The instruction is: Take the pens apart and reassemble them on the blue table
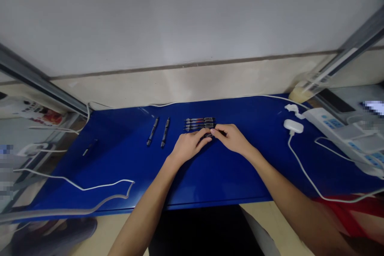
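Left hand [190, 145]: fingertips pinched on a dark pen [209, 136], just nearer than the row of pens [199, 123] on the blue bench [120, 160]. Right hand [233, 139]: fingers closed on the same pen, touching the left hand. Two single pens [159, 131]: left of the row, apart. White charger [293, 125]: right of the row, well apart.

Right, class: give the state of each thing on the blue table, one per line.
left hand: pinching a dark pen
right hand: pinching the same pen
row of pens: lying flat, side by side
two pens at left: lying flat, apart, untouched
white adapter: lying flat, cable attached
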`<state>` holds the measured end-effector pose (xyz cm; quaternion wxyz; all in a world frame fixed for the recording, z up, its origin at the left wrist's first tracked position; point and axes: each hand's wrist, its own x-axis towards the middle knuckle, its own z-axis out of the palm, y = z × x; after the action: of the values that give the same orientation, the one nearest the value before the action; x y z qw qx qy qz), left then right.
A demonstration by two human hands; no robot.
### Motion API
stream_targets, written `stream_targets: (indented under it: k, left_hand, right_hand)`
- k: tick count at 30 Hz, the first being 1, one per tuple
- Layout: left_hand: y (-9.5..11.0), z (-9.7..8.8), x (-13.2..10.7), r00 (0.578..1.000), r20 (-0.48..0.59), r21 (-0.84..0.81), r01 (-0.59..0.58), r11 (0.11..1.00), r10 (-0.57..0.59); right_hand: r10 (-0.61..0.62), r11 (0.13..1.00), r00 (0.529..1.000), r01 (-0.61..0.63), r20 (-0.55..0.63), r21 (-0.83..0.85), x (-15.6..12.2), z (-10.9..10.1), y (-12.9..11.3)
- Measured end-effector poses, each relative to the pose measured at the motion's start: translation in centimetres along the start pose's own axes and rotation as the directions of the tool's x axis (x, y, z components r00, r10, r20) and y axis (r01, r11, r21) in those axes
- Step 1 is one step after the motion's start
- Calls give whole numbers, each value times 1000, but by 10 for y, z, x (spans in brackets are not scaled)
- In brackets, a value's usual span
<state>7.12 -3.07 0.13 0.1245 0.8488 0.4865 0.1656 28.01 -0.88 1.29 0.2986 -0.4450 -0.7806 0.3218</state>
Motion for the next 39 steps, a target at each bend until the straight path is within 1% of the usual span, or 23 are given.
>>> stream_targets:
  k: [2, 4, 7, 9, 11, 13, 15, 17, 18, 20, 23, 25, 27, 29, 30, 32, 33, 35, 37, 38, 39]
  left_hand:
    - [0, 0, 0, 1000, 3, 0, -30, 1000, 30]
    - [-1, 1, 0, 1000, 12, 38, 1, 999, -2]
    - [-1, 1, 0, 998, 17, 65, 57, 996, -58]
    - [0, 1, 0, 999, 19, 36, 43, 998, -43]
    - [1, 1, 0, 1000, 29, 14, 11, 1000, -11]
    - [2, 2, 1, 999, 49, 29, 9, 1000, -11]
    - [1, 4, 1, 997, 55, 57, 49, 997, -52]
    - [1, 4, 1, 995, 44, 55, 88, 995, -91]
    - [0, 4, 1, 995, 38, 41, 90, 995, -92]
    - [0, 3, 0, 998, 35, 12, 57, 998, -57]
    - [2, 3, 0, 999, 40, 54, 13, 998, -16]
    - [4, 5, -1, 999, 48, 99, 19, 995, -24]
    - [5, 7, -1, 998, 50, 93, 28, 995, -33]
    - [6, 8, -1, 998, 32, 21, 48, 999, -49]
    - [6, 7, 0, 997, 14, -45, 71, 996, -70]
    - [6, 3, 0, 992, -29, -252, 113, 961, -124]
    - [5, 1, 1, 987, -61, -380, 112, 918, -146]
    - [4, -4, 2, 972, -158, -607, 42, 794, -172]
    - [1, -7, 4, 936, -263, -745, -43, 666, -234]
    - [-1, -7, 5, 915, -287, -791, -59, 609, -285]
    - [-2, -7, 6, 897, -282, -834, -54, 549, -340]
  right_hand:
    - [31, 999, 999, -30, 28, -24, 0, 0, 0]
    - [36, 999, 998, -38, 53, 21, 0, 0, 1]
    - [3, 996, 999, -6, 32, 84, 0, 1, 1]
    - [7, 999, 1000, -8, 13, 31, 0, 3, 1]
    - [47, 998, 999, -46, 21, -40, 0, 4, 1]
    - [74, 996, 997, -72, 31, -59, 0, 3, 0]
    - [54, 999, 998, -54, 35, -10, 0, 2, -1]
    - [8, 999, 999, -10, 32, 38, -1, 0, -1]
    - [-7, 999, 1000, 6, 28, 40, -1, 0, -1]
    - [-8, 1000, 1000, 8, 21, 1, -1, 0, 0]
    - [45, 999, 998, -44, 36, -23, -1, 3, 1]
    - [88, 996, 995, -88, 37, 9, -1, 5, 1]
    - [118, 992, 993, -119, 18, 45, -1, 6, 1]
    - [133, 987, 991, -133, 11, 87, -1, 7, 1]
    - [128, 984, 992, -130, 17, 119, -1, 7, 0]
    - [99, 972, 994, -104, 36, 209, -1, 8, 0]
    - [73, 963, 996, -82, 46, 255, -2, 9, 0]
    - [12, 941, 998, -35, 68, 338, -3, 13, -1]
    - [-44, 915, 992, -7, 117, 404, -4, 17, -2]
    - [-68, 901, 985, -7, 156, 433, -5, 19, -3]
    - [-81, 888, 978, -16, 191, 459, -5, 19, -3]
